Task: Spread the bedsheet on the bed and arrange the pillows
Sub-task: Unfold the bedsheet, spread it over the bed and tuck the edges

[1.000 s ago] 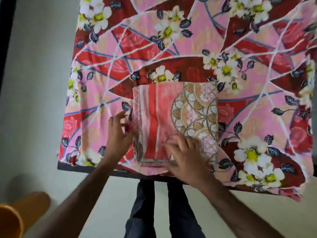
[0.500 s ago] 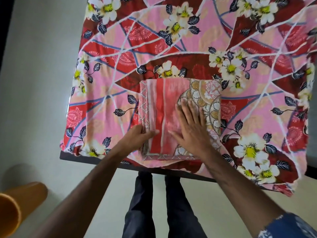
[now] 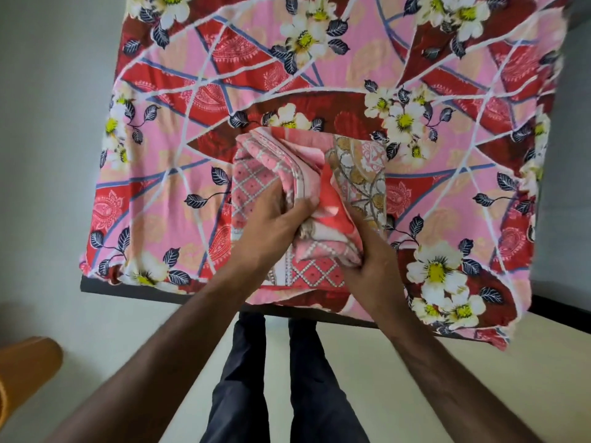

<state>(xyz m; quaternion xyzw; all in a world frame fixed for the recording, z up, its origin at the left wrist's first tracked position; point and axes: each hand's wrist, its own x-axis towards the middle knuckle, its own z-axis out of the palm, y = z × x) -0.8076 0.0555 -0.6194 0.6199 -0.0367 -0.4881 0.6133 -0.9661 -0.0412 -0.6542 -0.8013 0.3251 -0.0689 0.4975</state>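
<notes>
Location: home bedroom. Evidence: bed with floral sheet fills upper frame; plain pale floor below it.

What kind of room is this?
Probably a bedroom. A bed is covered in a flowery sheet, and the left hand and right hand grip a folded bedsheet lying on it. No pillows show.

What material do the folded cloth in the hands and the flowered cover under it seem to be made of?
Folded cloth: thin woven fabric, probably cotton, matte; it bunches into soft creases where the left hand and right hand grip it.
Flowered cover: also thin printed fabric, matte, lying flat and draping over the bed's near edge. Whether it is cotton or a blend cannot be told.
</notes>
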